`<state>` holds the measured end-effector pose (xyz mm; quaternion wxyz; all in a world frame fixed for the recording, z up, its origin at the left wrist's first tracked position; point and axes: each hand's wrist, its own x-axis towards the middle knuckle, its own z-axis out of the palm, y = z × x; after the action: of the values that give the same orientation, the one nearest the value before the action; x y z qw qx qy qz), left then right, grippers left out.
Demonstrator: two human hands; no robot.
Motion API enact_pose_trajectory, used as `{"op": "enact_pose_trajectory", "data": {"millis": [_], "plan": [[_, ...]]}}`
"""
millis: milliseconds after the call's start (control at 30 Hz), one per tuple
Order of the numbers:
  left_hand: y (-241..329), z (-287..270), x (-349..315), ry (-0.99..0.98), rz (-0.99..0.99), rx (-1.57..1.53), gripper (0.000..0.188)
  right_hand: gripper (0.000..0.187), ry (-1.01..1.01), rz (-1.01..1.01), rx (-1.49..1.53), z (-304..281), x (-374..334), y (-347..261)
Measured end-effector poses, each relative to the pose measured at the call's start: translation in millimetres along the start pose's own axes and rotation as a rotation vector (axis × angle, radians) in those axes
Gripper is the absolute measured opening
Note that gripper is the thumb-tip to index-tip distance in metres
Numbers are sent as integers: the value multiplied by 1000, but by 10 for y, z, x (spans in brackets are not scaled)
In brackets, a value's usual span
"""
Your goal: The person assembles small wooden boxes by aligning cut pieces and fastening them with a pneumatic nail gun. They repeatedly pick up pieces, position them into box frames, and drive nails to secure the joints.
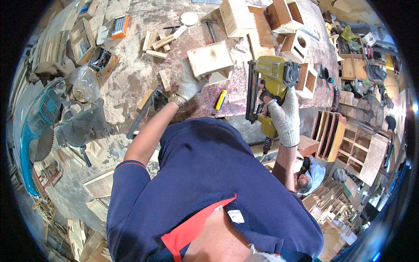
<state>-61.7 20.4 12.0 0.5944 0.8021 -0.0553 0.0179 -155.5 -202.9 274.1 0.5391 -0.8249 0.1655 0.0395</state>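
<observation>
My left hand [190,84], in a pale work glove, is closed on the near left corner of a small wooden box [210,60] on the workbench. Its light plywood face is turned up, and an opening shows at the lower right side. A yellow-green nail gun [275,70] with a black magazine is in my right hand [286,118], gloved in white knit, fingers wrapped round its handle. The gun is raised to the right of the box, apart from it. Between them, nearer to me, lies a yellow utility knife [221,100].
Several open wooden boxes [286,16] stand at the back right. A hammer [211,30], wood strips [162,42] and a white disc [189,18] lie beyond my box. At the left is a blue power saw [46,109]. Another person [304,182] is low down at the right.
</observation>
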Motion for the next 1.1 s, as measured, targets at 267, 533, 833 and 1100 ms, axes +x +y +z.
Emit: {"op": "enact_pose_trajectory", "data": {"millis": [267,533,833,1100], "plan": [[50,75,-341,30,73,-25,91,40,-257,93,-117,2,24,-178],[197,-37,-247,68,90,6,63,49,-336,71,-265,86,156,-180],[123,-35,-304,58,36,190,68,55,-357,13,-374,132,313,-207],[112,-15,-270,6,47,37,69,56,-392,8,-383,147,265,-241]]}}
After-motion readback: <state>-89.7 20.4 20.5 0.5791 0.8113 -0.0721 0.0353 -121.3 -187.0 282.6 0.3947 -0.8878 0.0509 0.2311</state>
